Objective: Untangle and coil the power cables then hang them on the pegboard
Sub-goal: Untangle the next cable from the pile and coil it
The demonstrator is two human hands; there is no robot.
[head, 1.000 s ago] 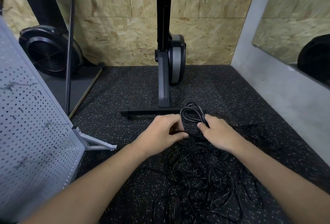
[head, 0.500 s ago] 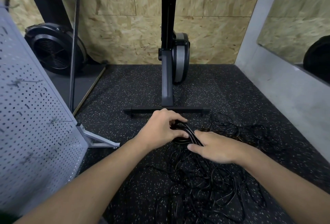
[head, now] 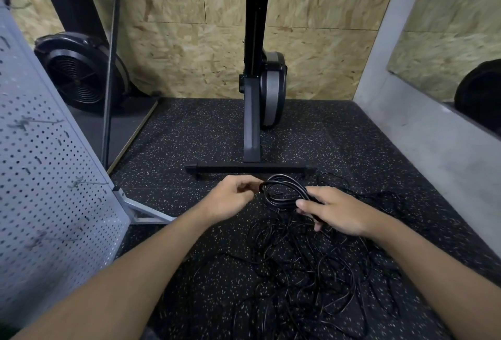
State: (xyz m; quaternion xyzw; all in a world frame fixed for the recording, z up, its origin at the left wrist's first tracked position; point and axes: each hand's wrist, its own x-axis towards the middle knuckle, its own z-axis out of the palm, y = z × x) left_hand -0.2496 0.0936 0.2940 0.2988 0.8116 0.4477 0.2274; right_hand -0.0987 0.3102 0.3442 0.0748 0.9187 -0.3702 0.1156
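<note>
Two hands on one small coil (head: 294, 184) of black cable, held just above the floor (head: 189, 136). Left hand (head: 230, 198): fingers curled, pinching the coil's left edge. Right hand (head: 339, 211): fingers wrapped round the coil's right side, thumb lying across the strands. One loose tangle (head: 311, 272) of black cables, spread on the floor below the hands and towards the viewer. One grey pegboard (head: 46, 177), at left on a stand, carrying a few hooks. One black machine base (head: 252, 169), just beyond the coil.
</note>
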